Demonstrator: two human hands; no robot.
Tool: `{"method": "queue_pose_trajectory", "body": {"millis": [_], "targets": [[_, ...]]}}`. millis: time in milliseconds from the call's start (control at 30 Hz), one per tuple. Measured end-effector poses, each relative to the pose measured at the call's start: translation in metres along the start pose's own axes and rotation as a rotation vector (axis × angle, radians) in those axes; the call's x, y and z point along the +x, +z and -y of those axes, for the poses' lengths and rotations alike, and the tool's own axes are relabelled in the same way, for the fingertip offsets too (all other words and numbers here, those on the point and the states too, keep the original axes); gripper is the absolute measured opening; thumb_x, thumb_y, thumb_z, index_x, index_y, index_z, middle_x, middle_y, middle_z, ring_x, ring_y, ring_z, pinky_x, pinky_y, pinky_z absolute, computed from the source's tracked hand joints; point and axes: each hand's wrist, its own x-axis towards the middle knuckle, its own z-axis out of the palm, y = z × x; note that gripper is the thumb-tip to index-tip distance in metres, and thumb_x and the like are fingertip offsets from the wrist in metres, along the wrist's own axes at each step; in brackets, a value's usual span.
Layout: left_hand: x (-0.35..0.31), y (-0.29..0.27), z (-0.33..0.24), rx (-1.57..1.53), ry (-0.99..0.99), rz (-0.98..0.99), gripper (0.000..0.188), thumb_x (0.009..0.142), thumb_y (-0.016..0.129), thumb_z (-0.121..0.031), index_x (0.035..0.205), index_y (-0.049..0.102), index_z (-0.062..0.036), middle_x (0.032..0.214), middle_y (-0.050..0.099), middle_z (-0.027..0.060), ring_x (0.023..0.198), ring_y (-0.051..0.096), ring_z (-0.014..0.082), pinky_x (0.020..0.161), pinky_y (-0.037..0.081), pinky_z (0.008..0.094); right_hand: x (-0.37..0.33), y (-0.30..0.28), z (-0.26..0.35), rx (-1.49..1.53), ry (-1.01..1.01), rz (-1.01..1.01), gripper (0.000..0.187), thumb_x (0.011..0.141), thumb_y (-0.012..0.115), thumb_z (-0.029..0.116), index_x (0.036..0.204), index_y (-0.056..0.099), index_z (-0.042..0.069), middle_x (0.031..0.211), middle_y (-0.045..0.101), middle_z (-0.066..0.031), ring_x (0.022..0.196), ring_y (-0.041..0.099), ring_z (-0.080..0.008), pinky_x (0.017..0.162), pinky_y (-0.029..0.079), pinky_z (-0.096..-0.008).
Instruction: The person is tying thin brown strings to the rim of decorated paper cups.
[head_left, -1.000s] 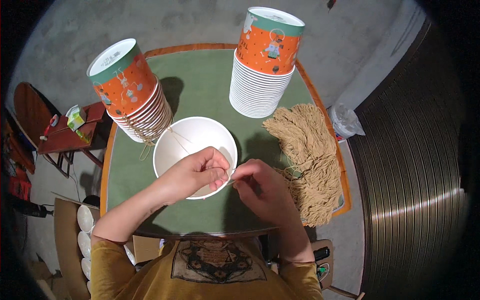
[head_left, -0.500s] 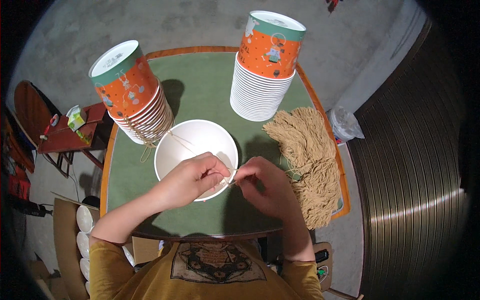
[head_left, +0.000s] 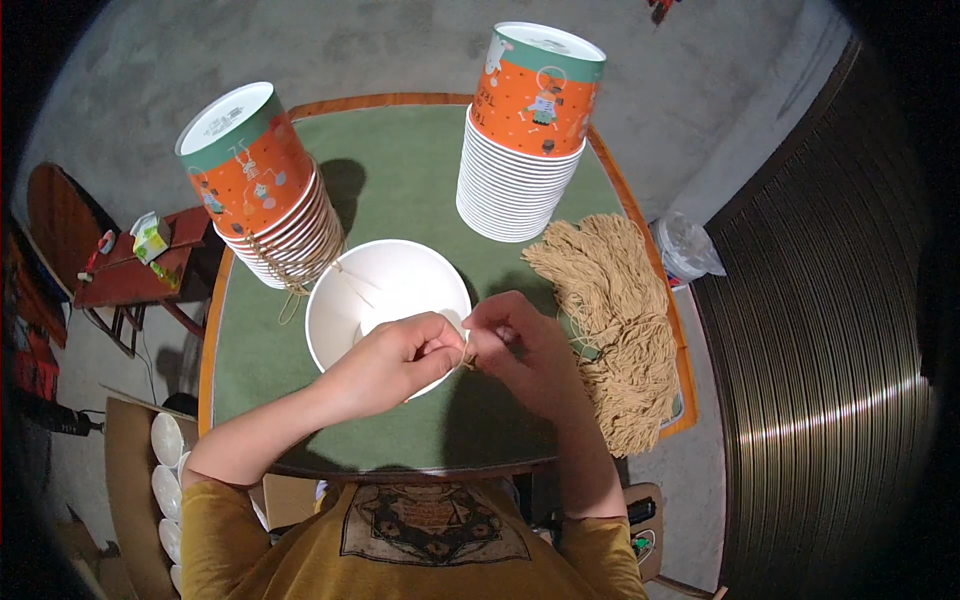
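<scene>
1. The left grip (head_left: 395,368) pinches a thin string (head_left: 468,352) by the near right edge of the big white tub (head_left: 335,325).
2. The right grip (head_left: 530,355) is just beside it, fingers bent. I cannot tell if it pinches the string too.
3. A moment ago there was a little gap between the fingertips. Now they are closer together.
4. A pile of tan yarn (head_left: 620,335) sits on the green surface (head_left: 400,170), to the right.
5. Two tall tub stacks stand farther back, just as before.

Rear wall (head_left: 390,50): grey, mottled. Floor (head_left: 697,500): grey. Right: ribbed dark shutter (head_left: 800,330), bright light streak (head_left: 830,411) across. Left: red-brown wooden bench (head_left: 125,288).
</scene>
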Motion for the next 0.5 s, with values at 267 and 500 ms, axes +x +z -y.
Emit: {"method": "queue_pose_trajectory", "body": {"millis": [267,500], "targets": [[0.0,-0.001,-0.003,-0.119,0.02,0.027,0.011,0.095,0.059,-0.013,0.092,0.058,-0.0027,0.077,0.056,-0.0022,0.07,0.049,0.0048,0.063,0.043,0.0225,0.001,0.004,-0.014,-0.04,-0.091,-0.035,0.01,0.091,0.058,0.01,0.099,0.06,0.004,0.089,0.062,-0.0066,0.081,0.062,-0.0151,0.069,0.05,-0.0289],[0.001,-0.004,0.001,-0.164,-0.027,0.065,0.009,0.095,0.059,-0.012,0.092,0.058,-0.0033,0.078,0.055,-0.0041,0.071,0.049,0.004,0.065,0.043,0.0215,0.011,-0.002,-0.012,-0.45,-0.386,-0.016,0.01,0.086,0.061,0.007,0.096,0.058,0.004,0.085,0.056,-0.0115,0.079,0.057,-0.0298,0.071,0.048,-0.0367]]}}
